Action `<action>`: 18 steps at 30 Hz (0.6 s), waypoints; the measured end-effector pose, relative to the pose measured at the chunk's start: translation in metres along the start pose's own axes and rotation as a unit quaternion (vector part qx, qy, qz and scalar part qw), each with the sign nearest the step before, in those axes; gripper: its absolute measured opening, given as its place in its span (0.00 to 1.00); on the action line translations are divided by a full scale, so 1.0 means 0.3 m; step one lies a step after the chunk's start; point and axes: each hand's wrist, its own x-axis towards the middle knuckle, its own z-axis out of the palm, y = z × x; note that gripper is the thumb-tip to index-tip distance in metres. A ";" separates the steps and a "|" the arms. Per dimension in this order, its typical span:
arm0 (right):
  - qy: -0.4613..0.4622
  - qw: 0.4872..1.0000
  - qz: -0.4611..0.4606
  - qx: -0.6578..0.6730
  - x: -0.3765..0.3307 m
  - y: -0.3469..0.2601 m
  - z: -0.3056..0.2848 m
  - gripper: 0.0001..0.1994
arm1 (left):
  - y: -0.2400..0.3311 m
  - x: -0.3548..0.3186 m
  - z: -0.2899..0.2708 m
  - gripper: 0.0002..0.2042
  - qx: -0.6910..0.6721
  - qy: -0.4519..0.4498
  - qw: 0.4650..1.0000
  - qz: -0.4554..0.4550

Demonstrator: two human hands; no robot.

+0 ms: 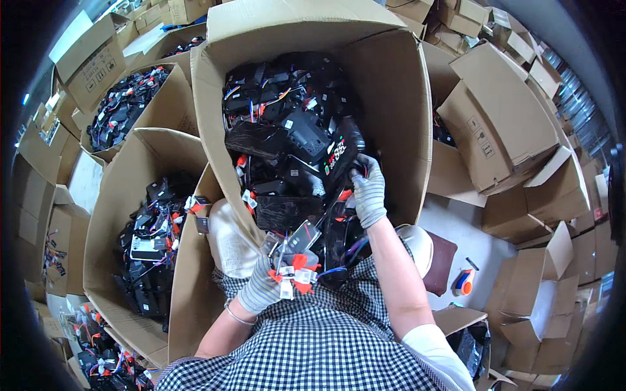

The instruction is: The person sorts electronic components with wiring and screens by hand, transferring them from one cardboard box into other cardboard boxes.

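Black devices (306, 135) lie inside the cardboard box (394, 98) before you. Your left hand (261, 285) grips orange-tagged parts (300, 274); your right hand (370, 189) pinches a colour-marked unit (340, 153).

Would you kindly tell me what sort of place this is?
Probably a warehouse or electronics sorting area: open cardboard boxes crowd the space, several holding black wired devices, and both hands wear striped gloves.
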 end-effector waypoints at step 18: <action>-0.355 0.873 -0.164 -0.293 -0.262 -0.245 -0.044 0.15 | -0.008 -0.083 -0.057 0.22 0.469 0.125 0.861 0.151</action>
